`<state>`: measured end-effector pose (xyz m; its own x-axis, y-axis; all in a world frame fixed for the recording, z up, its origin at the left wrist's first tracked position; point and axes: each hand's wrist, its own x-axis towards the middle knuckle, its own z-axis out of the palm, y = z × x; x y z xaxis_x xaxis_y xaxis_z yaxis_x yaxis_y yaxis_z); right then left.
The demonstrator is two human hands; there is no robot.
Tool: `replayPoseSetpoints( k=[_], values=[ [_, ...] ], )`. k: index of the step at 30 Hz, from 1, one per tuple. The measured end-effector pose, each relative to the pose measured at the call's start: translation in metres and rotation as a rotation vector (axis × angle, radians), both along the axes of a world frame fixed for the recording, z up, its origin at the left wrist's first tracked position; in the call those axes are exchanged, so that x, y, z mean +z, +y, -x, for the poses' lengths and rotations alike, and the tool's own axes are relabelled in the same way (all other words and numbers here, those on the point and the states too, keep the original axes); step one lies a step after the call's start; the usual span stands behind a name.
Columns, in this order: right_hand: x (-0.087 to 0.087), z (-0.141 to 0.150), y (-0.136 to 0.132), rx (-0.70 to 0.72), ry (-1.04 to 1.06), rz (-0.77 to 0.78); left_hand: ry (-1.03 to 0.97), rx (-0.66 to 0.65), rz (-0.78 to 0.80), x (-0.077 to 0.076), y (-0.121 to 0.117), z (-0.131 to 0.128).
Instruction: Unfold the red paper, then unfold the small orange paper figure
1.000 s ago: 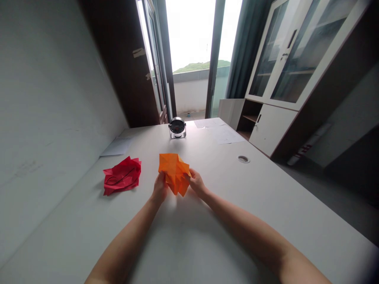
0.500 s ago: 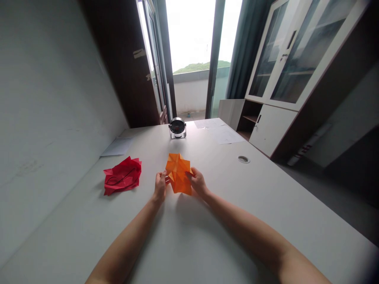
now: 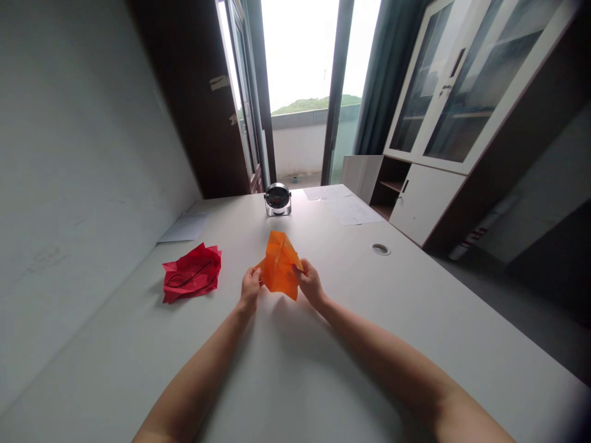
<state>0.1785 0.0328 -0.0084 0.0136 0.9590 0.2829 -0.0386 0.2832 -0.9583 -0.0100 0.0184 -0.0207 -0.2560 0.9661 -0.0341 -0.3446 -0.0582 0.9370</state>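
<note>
Between my two hands a creased sheet of orange paper point(image 3: 280, 264) is held up over the white table. My left hand point(image 3: 251, 285) pinches its left edge, fingers closed on a small corner. On the other side my right hand point(image 3: 308, 280) grips the right edge, with the thumb on the near face. The sheet bends along its folds, and its top rises to a blunt peak. To the left lies a crumpled red paper point(image 3: 192, 274) with a thin dark cord point(image 3: 190, 278) on it, apart from both hands.
A round black-and-silver device on a stand point(image 3: 277, 199) sits at the table's far end. White sheets point(image 3: 355, 209) lie at the back right, another paper point(image 3: 183, 227) by the left wall. A round cable hole point(image 3: 380, 249) is set in the white table point(image 3: 295, 381).
The orange paper has changed shape: its flatter, many-creased face has bent into a peaked form, and its left corner now sticks out toward my left hand. Both hands stay nearly in place.
</note>
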Motion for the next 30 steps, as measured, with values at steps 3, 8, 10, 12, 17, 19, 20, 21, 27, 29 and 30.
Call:
replayPoseSetpoints(
  k=[3, 8, 10, 12, 17, 19, 20, 21, 27, 29, 30],
  values=[
    [-0.006, -0.003, 0.007, -0.019, 0.03, 0.022, -0.123, 0.125, 0.002, -0.002, 0.006, 0.01],
    [-0.014, -0.003, 0.015, 0.003, 0.023, 0.034, -0.207, 0.139, -0.026, 0.0, 0.006, 0.017],
    [-0.015, -0.005, 0.017, 0.016, 0.008, 0.037, -0.195, 0.116, -0.028, 0.003, 0.005, 0.018],
    [-0.016, -0.007, 0.02, 0.027, -0.01, 0.044, -0.167, 0.085, -0.013, 0.006, 0.005, 0.02],
    [-0.019, -0.009, 0.023, 0.073, 0.004, 0.07, -0.106, -0.013, 0.035, 0.009, 0.003, 0.021],
    [-0.02, -0.008, 0.023, 0.093, 0.021, 0.076, -0.108, -0.06, 0.035, 0.008, 0.002, 0.02],
    [-0.02, -0.008, 0.023, 0.098, 0.03, 0.077, -0.105, -0.08, 0.036, 0.007, 0.002, 0.019],
    [-0.021, -0.008, 0.024, 0.102, 0.038, 0.078, -0.099, -0.093, 0.04, 0.006, 0.002, 0.018],
    [-0.021, -0.014, 0.03, 0.091, 0.129, 0.136, -0.174, 0.07, 0.059, 0.0, 0.01, 0.022],
    [-0.021, -0.016, 0.031, 0.111, 0.132, 0.142, -0.231, 0.193, 0.08, 0.0, 0.014, 0.026],
    [-0.021, -0.016, 0.03, 0.114, 0.121, 0.14, -0.243, 0.248, 0.095, 0.001, 0.016, 0.029]
  ],
)
